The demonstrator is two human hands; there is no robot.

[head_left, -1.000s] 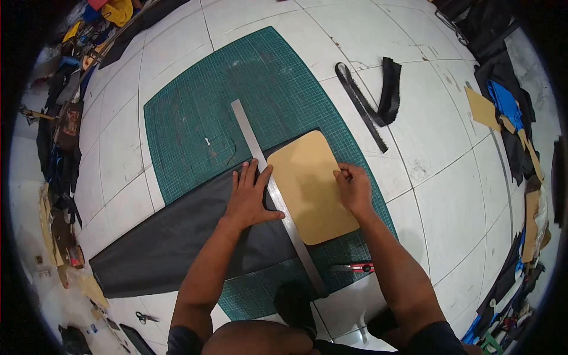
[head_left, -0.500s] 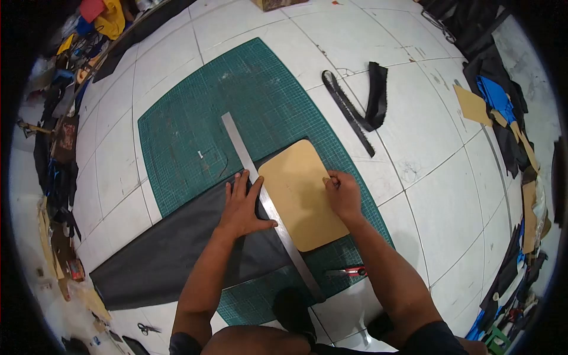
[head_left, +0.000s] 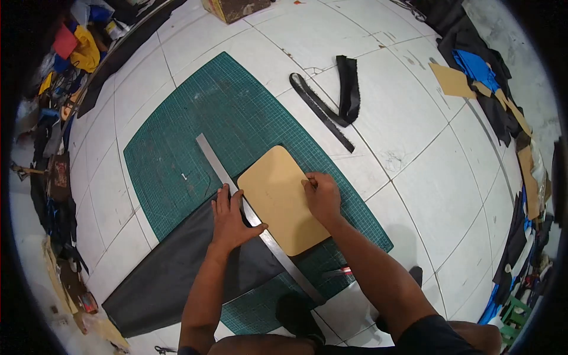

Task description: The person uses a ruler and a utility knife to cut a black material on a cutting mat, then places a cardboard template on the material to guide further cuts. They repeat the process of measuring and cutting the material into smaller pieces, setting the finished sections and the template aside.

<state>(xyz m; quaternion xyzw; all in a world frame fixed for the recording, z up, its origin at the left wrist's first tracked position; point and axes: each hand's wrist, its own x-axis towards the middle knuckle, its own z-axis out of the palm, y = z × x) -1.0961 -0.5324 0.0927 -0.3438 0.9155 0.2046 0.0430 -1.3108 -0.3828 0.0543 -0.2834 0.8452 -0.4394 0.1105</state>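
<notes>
A tan cardboard template [head_left: 281, 201] with rounded corners lies flat on black material. Along its left side runs a steel ruler [head_left: 214, 158], which crosses the black sheet [head_left: 177, 260] at a slant. My left hand [head_left: 231, 222] is spread, its fingertips and thumb on the ruler, the palm over the black sheet. At the template's right edge my right hand [head_left: 322, 195] is closed, the fingers curled and pinching that edge. Beneath everything lies a green cutting mat [head_left: 177, 124]. A red utility knife [head_left: 338, 272] rests near the right forearm, partly hidden by it.
Black strips [head_left: 346, 97] lie on the white tile floor [head_left: 402, 118] beyond the mat. Scraps with a tan piece [head_left: 452, 81] line the right wall, clutter fills the left side, and a box [head_left: 236, 9] stands at the far end. Scissors [head_left: 164, 350] show at the bottom edge.
The view has shifted, so mat, template and hands appear further left. Both hands keep nearly the same places on the ruler and at the template's edge.
</notes>
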